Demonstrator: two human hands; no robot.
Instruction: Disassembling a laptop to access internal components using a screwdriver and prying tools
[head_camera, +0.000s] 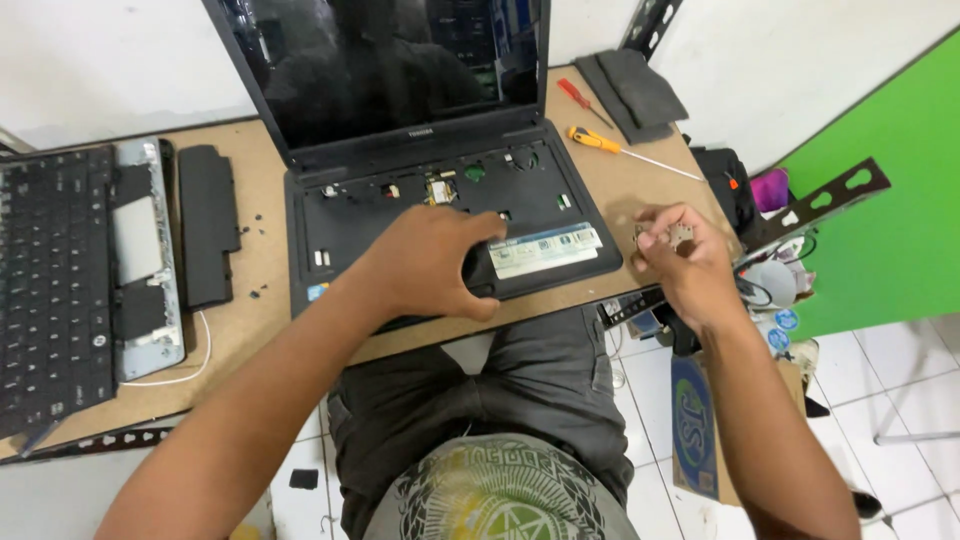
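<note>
A black laptop lies open on the wooden bench with its keyboard removed and the inner tray exposed. My left hand rests on the laptop's front palm rest, the thumb hooked over its front edge beside a white label. My right hand hovers at the bench's right edge, its fingers pinched on a small flat metal part.
A detached keyboard and a silver bezel lie at the left with a black battery. Loose screws dot the bench. A yellow-handled screwdriver, a red one and grey cloth sit at the back right.
</note>
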